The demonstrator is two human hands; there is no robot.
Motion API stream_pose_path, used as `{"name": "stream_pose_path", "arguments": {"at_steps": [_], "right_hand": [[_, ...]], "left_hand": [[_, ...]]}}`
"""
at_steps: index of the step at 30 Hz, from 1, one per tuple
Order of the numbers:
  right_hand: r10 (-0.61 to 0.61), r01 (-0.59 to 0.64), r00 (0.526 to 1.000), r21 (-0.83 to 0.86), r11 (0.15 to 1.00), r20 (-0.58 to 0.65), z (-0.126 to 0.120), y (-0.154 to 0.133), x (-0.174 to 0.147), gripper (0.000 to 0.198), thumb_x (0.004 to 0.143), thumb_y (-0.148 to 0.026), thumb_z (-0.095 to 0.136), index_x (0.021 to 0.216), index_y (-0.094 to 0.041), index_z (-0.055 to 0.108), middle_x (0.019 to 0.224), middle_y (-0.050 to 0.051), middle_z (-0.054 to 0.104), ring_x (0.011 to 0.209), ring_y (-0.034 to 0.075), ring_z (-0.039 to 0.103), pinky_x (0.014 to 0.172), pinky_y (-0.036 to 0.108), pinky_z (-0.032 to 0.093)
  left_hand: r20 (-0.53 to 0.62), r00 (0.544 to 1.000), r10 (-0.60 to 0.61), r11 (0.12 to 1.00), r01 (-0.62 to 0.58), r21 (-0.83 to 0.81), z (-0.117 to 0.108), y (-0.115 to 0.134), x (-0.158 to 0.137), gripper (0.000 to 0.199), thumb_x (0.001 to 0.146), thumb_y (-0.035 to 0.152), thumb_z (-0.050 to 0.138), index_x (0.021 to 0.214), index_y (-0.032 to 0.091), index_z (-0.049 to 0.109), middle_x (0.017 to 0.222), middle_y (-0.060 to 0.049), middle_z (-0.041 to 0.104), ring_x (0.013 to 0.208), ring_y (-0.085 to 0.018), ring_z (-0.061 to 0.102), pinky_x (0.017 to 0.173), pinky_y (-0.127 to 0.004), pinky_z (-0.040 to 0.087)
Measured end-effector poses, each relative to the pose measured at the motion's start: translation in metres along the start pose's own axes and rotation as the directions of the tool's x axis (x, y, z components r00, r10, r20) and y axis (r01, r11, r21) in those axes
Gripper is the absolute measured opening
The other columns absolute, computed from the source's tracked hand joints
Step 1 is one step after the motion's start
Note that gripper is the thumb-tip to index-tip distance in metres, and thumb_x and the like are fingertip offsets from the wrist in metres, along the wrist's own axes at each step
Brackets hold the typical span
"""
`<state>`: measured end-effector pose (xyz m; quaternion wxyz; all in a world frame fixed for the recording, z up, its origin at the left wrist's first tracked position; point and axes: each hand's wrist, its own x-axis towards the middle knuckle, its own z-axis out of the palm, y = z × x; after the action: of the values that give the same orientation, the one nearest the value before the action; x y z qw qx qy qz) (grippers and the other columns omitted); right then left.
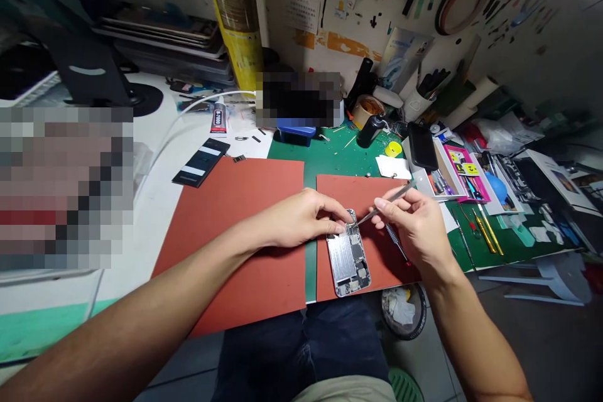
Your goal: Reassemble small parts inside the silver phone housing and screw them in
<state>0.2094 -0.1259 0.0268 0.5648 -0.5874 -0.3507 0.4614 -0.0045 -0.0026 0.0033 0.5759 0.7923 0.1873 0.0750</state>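
An opened phone lies on the right-hand red-brown mat, its metal inner case and small parts bare. My left hand reaches in from the left, thumb and forefinger closed on the phone's upper end; whether they also pinch a small part is hidden. My right hand holds metal tweezers slantwise between thumb and fingers. Their tips touch or hover just above the phone's upper part, close to my left fingertips. Beneath my right hand, a thin screwdriver rests on the mat.
Left of the phone lies another red-brown mat, with a dark phone-sized panel beyond it. A glue tube and a yellow spray can stand behind. At right are tool trays and gold screwdrivers. A bin stands below.
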Motion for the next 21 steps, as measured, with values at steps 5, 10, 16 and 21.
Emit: {"name": "stream_pose_path", "arguments": {"at_steps": [5,10,16,21], "right_hand": [[0.032,-0.012,0.988,0.136,0.991,-0.151,-0.001,0.019,-0.014,0.034,0.074,-0.037,0.097,0.087,-0.017,0.073,0.072,0.003,0.077,0.061,0.016,0.071,0.063,0.028,0.062],[0.06,-0.007,0.973,0.229,0.973,-0.225,0.009,0.025,-0.022,0.035,0.072,-0.034,0.099,0.089,-0.016,0.073,0.069,0.004,0.076,0.06,0.014,0.071,0.064,0.026,0.062],[0.066,0.008,0.962,0.269,0.963,-0.266,0.019,0.032,-0.025,0.037,0.072,-0.035,0.099,0.091,-0.017,0.073,0.073,0.002,0.076,0.06,0.014,0.07,0.063,0.026,0.062],[0.032,0.051,0.933,0.22,0.974,-0.358,0.018,0.038,-0.031,0.039,0.072,-0.038,0.099,0.092,-0.017,0.072,0.078,0.004,0.078,0.063,0.016,0.072,0.063,0.028,0.063]], "left_hand": [[-0.064,0.998,0.019,1.0,-0.018,0.024,0.002,0.001,0.001,0.022,0.095,0.033,0.07,0.11,0.022,0.082,0.11,-0.005,0.083,0.097,-0.018,0.075,0.087,-0.028,0.054],[-0.074,0.997,0.024,1.0,-0.025,-0.003,0.004,0.001,0.0,0.022,0.095,0.033,0.07,0.108,0.02,0.082,0.105,-0.004,0.083,0.089,-0.017,0.075,0.081,-0.027,0.054],[-0.056,0.997,0.05,0.999,-0.05,-0.013,0.005,0.0,0.0,0.02,0.096,0.032,0.069,0.102,0.018,0.082,0.099,-0.005,0.083,0.087,-0.017,0.074,0.08,-0.026,0.054],[-0.085,0.992,0.091,0.995,-0.089,0.034,0.005,-0.001,0.0,0.019,0.098,0.03,0.067,0.106,0.02,0.081,0.104,-0.004,0.083,0.092,-0.017,0.075,0.084,-0.027,0.054]]}}
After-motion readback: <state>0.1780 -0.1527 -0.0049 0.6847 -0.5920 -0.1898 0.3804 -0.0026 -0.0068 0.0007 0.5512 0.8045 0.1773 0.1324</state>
